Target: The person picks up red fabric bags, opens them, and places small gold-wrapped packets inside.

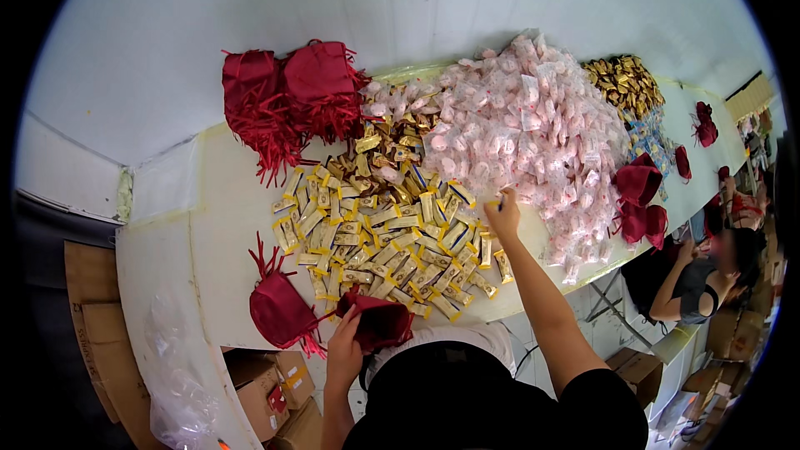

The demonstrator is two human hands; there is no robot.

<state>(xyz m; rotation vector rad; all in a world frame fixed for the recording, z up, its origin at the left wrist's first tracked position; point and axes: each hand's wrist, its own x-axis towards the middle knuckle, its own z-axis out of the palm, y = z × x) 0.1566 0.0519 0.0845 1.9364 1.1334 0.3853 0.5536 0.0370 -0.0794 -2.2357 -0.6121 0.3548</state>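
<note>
My left hand [345, 340] grips the rim of a dark red fabric pouch [378, 324], its mouth spread, at the table's near edge. My right hand [504, 215] reaches over the table beside the large heap of pink-and-white wrapped packets [531, 119]; a small blue and yellow piece shows at its fingers. Left of it lie many yellow-ended bar packets [400, 250], with gold-brown wrapped pieces [390, 147] behind them. Another red pouch [281, 309] with ribbon ties lies left of my left hand.
Stacked red pouches [319, 75] lie at the back left. More red pouches [637, 181], gold packets [625, 78] and blue packets [650, 134] are to the right. A co-worker [694, 287] sits at the right. Cardboard boxes [259, 400] stand below the table; clear plastic [178, 381] lies at left.
</note>
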